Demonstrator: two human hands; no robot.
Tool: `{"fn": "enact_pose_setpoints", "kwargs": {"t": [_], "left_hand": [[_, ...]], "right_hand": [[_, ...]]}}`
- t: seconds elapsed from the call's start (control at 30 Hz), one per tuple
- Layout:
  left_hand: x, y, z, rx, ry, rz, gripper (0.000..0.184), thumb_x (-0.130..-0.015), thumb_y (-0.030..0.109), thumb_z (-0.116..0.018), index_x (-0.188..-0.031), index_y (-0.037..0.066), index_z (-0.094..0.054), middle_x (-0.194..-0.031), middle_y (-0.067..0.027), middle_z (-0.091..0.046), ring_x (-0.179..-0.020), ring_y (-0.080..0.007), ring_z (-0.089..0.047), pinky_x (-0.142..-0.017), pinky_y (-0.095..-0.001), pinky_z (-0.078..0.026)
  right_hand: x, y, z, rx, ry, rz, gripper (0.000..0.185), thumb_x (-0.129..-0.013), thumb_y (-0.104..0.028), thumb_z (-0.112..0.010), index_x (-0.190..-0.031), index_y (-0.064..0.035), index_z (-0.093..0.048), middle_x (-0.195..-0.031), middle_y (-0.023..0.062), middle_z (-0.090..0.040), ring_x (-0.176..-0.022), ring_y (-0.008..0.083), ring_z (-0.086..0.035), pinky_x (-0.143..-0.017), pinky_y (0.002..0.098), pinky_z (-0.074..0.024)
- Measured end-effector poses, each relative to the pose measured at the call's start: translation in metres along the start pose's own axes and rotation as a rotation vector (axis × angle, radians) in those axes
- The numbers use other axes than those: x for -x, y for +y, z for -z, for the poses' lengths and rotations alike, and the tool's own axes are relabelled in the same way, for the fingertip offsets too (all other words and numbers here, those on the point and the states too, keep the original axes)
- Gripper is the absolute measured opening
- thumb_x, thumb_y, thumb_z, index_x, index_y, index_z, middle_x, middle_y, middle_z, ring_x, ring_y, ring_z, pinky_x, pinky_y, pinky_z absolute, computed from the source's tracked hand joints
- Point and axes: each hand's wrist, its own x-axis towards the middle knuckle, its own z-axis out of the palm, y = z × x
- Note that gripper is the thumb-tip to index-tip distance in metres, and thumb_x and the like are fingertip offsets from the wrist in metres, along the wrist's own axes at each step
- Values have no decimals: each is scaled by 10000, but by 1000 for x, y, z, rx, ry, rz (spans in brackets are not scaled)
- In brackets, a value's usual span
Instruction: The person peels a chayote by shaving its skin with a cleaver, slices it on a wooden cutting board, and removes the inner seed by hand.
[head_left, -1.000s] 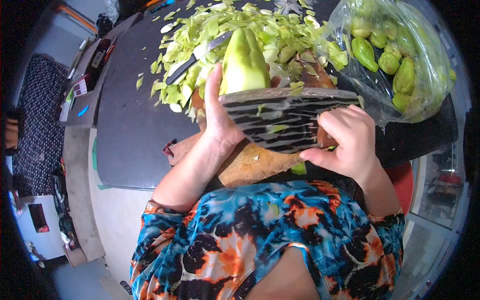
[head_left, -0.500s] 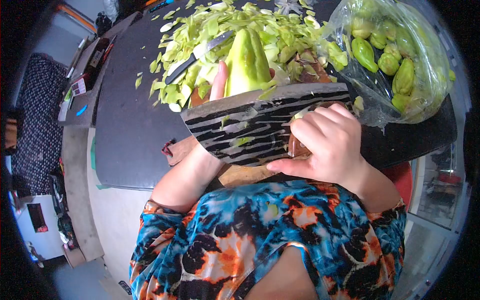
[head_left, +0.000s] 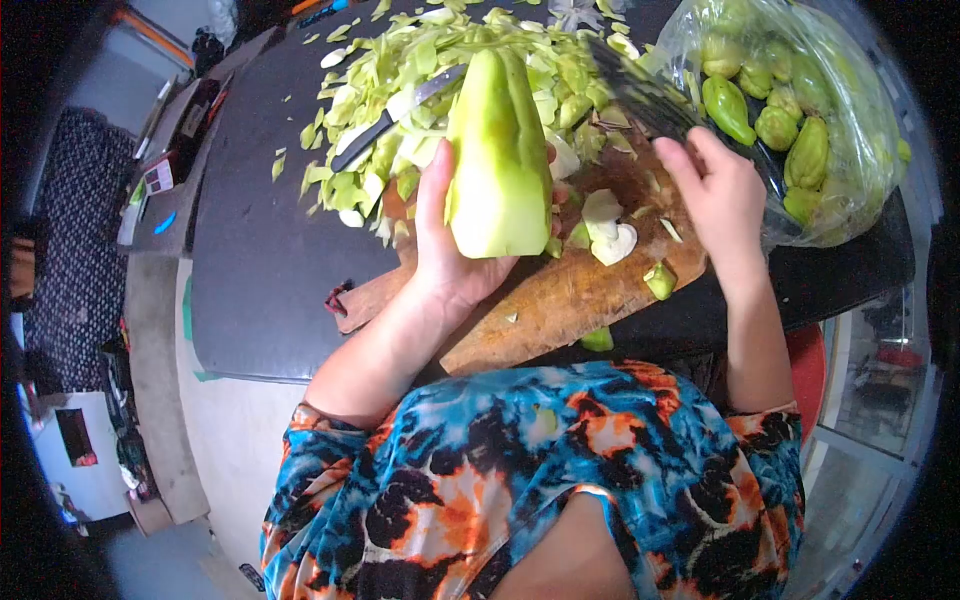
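My left hand (head_left: 445,235) is closed around the lower part of a long, ridged, peeled pale-green vegetable (head_left: 497,160), held tilted with a flat cut end facing me. My fingers pass behind it, partly hidden. At the right, my right hand (head_left: 722,185) grips a broad cleaver (head_left: 640,90). Its dark striped blade is smeared by motion and points up and away, apart from the vegetable. The handle is hidden in my fist. Beneath both hands lies a wooden cutting board (head_left: 570,305) with pale slices (head_left: 608,230) and a small green end piece (head_left: 660,281).
A heap of green peelings (head_left: 400,60) covers the far part of the dark table (head_left: 250,250). A small black-handled knife (head_left: 375,130) lies on the heap. To the right stands a clear plastic bag (head_left: 850,150) holding several green chayotes (head_left: 777,127).
The cleaver has swung from in front of the vegetable to the upper right with my right hand. The vegetable's cut end and the board now show. My left hand has barely moved.
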Motion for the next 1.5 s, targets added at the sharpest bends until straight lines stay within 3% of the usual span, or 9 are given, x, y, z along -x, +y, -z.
{"fn": "enact_pose_setpoints", "kwargs": {"t": [0.33,0.67,0.9,1.0,1.2,1.23,1.33,1.47,1.5], "left_hand": [[1,6,-3,113,46,118,817,-805,759,-395,-1293,112,-495,-1241,-145,-550,-1094,-344,-551,-951,-555,-424],[-3,7,-1,-141,104,-21,727,-882,674,-376,-1354,125,-444,-1223,-185,-567,-1081,-289,-581,-963,-438,-452],[-2,0,-16,-30,308,37,764,-827,723,-425,-1268,103,-502,-1208,-126,-573,-1077,-305,-581,-916,-504,-470],[-5,6,19,87,-36,95,756,-841,724,-386,-1291,125,-485,-1241,-162,-546,-996,-320,-604,-789,-500,-524],[-1,1,-2,17,102,23,740,-847,719,-374,-1262,119,-498,-1184,-157,-572,-905,-299,-630,-668,-457,-551],[-6,5,7,137,-68,76,766,-836,733,-376,-1298,132,-484,-1224,-170,-559,-1001,-332,-605,-810,-512,-517],[-6,-1,-19,-20,354,-14,753,-841,719,-404,-1273,112,-506,-1177,-123,-594,-1022,-300,-606,-839,-452,-515],[-4,4,6,98,19,67,728,-864,685,-419,-1326,126,-479,-1285,-139,-541,-1139,-299,-545,-985,-449,-432],[-6,1,-10,-77,241,-5,898,-784,795,-387,-1354,104,-454,-1307,-177,-523,-1174,-353,-516,-1033,-532,-369]], "right_hand": [[32,-50,28,-267,-188,515,566,-745,-604,-653,-676,-67,-489,-567,63,-457,-533,275,-507,-515,365,-347],[37,-75,25,-142,-147,634,513,-737,-597,-645,-677,-115,-480,-609,30,-539,-577,228,-572,-584,349,-411],[28,-50,17,-69,-136,493,502,-735,-591,-667,-640,-140,-469,-558,4,-528,-543,217,-570,-547,350,-410],[18,-25,8,-35,-120,124,492,-778,-513,-684,-631,-83,-494,-543,63,-557,-504,284,-573,-464,381,-421],[13,2,15,-83,-73,8,480,-803,-474,-678,-667,-53,-492,-556,117,-536,-526,327,-564,-468,396,-402],[17,-6,21,-152,-105,34,483,-797,-476,-682,-667,-53,-489,-550,115,-526,-524,328,-560,-469,398,-400],[22,-34,31,-191,-157,476,495,-720,-521,-719,-617,-108,-467,-526,51,-509,-498,262,-556,-487,374,-399],[29,-60,30,-210,-177,622,574,-701,-619,-676,-639,-88,-465,-553,38,-445,-508,260,-487,-520,351,-342],[30,-63,29,-218,-170,606,580,-689,-624,-679,-656,-83,-473,-564,45,-452,-517,260,-490,-522,356,-344]]}}
